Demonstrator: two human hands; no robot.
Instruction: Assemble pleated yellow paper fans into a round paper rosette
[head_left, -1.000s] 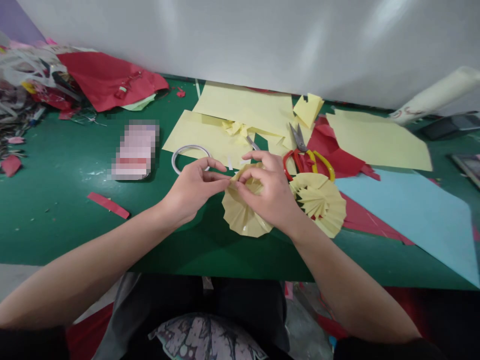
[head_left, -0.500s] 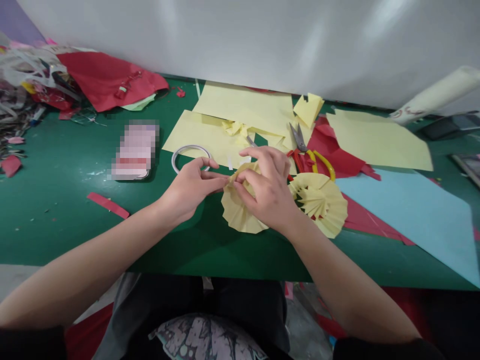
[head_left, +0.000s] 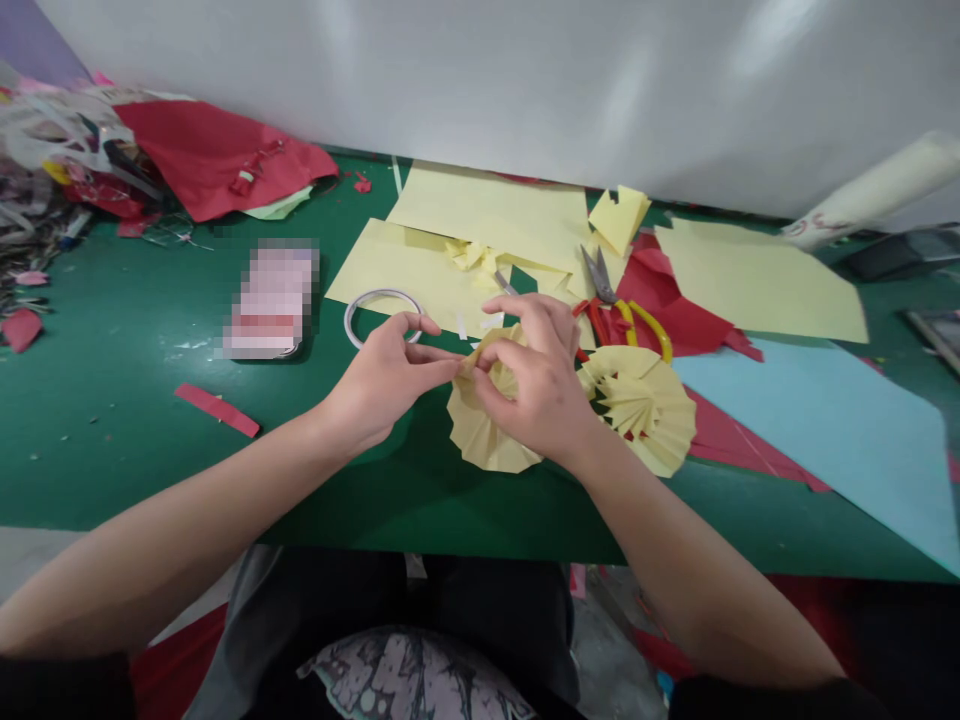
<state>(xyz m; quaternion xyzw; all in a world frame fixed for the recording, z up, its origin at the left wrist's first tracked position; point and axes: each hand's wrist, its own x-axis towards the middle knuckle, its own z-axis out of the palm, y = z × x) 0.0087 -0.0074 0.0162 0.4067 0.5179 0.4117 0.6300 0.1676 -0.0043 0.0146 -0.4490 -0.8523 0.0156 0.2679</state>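
While pinching a pale yellow pleated circle (head_left: 491,440) between both hands over the front part of the green table (head_left: 360,510), got quite a bit of clutter to work around. Got the left hand (head_left: 394,375) at the circle's upper left edge, with thumb and fingertips brought together on the paper, barely any gap. Got the right hand (head_left: 540,380) at pretty much the same spot, also nipping the paper between thumb and finger, with another finger lifted and stretched out above. Can't see the circle's upper right part behind that hand, and can't tell about contact with the tabletop.

Just right of the right hand, got a second paper circle (head_left: 660,410), with bits of red showing through the gaps. Right behind that, see scissors (head_left: 598,275), blades parted and pointing away, red handle partly blocked by the right hand. Just behind the left hand, see a white ring (head_left: 348,325), partly covered too, overlapping a cut yellow sheet (head_left: 367,258). Further off to the right, got red paper (head_left: 667,300) and a big blue sheet (head_left: 832,420). Over left, see a red strip (head_left: 216,409) near the left forearm, plus a heap of scraps (head_left: 45,200) way back.
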